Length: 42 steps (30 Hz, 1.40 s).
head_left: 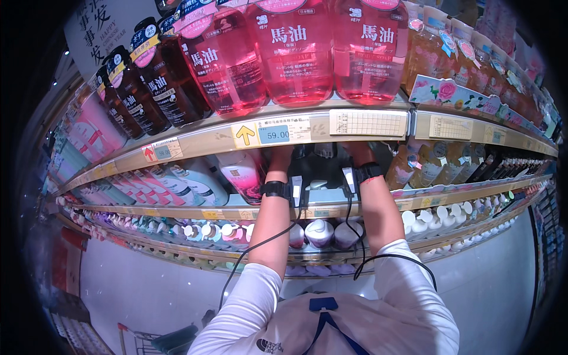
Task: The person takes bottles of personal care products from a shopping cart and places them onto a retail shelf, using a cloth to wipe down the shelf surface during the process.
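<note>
Both my arms reach into the second shelf, beneath the top shelf's front edge (199,143). The back of my left hand (280,156) shows partly beside a white and pink bottle (242,175); its fingers are hidden under the upper shelf. Of my right hand (358,153) only the part near the wrist shows, left of the amber bottles (401,166); its fingers are hidden too. Between my wrists a pale pump head (317,184) and dark bottle shapes (325,150) show in shadow. What either hand touches cannot be told. Black straps with cabled devices sit on both wrists.
Large pink body soap bottles (298,53) and dark brown bottles (162,84) line the top shelf above my hands. White-capped bottles (318,233) fill the shelf below. Price tags (273,133) run along the edge. A wire cart (146,339) stands at the lower left.
</note>
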{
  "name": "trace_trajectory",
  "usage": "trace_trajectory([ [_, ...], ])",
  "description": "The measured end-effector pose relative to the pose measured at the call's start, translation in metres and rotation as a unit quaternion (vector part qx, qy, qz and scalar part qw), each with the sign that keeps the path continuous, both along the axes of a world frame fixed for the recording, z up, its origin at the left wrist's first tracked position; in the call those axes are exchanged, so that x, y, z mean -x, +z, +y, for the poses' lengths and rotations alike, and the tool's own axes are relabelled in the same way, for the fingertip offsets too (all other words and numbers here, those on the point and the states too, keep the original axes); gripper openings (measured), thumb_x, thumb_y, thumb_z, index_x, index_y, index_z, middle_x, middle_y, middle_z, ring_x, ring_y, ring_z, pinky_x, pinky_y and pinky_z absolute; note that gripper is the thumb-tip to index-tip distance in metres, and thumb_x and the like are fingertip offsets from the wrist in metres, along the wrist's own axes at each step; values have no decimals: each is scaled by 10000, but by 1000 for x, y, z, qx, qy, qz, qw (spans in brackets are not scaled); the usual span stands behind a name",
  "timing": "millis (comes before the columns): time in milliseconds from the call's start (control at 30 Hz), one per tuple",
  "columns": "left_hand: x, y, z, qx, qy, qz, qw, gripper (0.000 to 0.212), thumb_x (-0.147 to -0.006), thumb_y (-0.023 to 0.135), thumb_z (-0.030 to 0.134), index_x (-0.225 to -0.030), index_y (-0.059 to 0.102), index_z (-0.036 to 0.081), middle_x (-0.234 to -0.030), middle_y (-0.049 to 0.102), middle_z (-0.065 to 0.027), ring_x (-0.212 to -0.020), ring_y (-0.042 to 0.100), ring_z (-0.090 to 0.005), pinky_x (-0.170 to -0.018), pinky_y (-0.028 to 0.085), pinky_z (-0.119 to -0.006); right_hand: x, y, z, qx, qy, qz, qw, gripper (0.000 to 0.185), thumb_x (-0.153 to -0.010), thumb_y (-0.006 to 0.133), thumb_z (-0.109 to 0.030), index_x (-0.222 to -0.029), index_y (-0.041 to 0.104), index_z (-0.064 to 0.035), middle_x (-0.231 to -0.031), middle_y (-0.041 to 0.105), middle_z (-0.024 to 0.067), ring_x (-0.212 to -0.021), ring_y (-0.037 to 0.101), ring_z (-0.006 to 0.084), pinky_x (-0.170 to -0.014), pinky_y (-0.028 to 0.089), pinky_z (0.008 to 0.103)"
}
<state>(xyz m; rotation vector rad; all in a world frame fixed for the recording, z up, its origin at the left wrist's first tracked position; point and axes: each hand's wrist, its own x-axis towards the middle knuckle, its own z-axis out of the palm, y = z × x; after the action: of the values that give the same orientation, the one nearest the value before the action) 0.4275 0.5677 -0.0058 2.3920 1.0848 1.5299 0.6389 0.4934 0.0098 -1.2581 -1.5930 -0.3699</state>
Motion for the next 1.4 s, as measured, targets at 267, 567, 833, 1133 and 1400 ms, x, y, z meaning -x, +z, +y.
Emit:
trace_trajectory([
  [267, 5, 31, -80, 215, -221, -307, 900, 400, -717, 788, 93, -1060, 613, -12, -986, 677, -97, -903, 632, -159, -794, 493, -296, 26, 13, -72, 292, 150, 310, 892, 799, -635, 862, -227, -1306, 473, -33, -1263, 549, 128, -1136, 538, 242, -983, 425, 351],
  [567, 49, 42, -161, 170, -419, -239, 859, 599, -603, 830, -17, -1115, 526, 40, -1334, 500, -213, -1249, 481, -287, -1016, 399, -369, 82, 39, -185, 176, 266, 286, 904, 903, -643, 793, 10, -1410, 320, -45, -1370, 458, 112, -1276, 434, 221, -1044, 358, 343],
  [833, 229, 56, -243, 81, -314, -232, 917, 545, -641, 841, 65, -1118, 577, 52, -1316, 519, -232, -1240, 500, -329, -1017, 415, -416, 232, 50, -223, 226, 322, 272, 878, 812, -689, 784, -117, -1392, 383, -50, -1387, 456, 133, -1243, 475, 261, -1058, 364, 397],
  [1133, 474, 53, -423, -26, 95, -283, 954, 621, -606, 876, 103, -1133, 550, 72, -1316, 532, -123, -1173, 537, -265, -975, 443, -387, 497, 63, -236, 328, 587, 59, 738, 839, -656, 751, -80, -1402, 368, -64, -1355, 481, 134, -1236, 488, 286, -1053, 375, 423],
  [1400, 599, -7, -617, -92, 467, -359, 803, 710, -652, 817, 10, -1283, 493, 49, -1262, 549, -104, -1143, 545, -196, -979, 439, -334, 777, 17, -325, 448, 774, -157, 419, 916, -627, 775, 60, -1411, 309, -32, -1214, 557, 93, -1106, 549, 199, -948, 455, 345],
])
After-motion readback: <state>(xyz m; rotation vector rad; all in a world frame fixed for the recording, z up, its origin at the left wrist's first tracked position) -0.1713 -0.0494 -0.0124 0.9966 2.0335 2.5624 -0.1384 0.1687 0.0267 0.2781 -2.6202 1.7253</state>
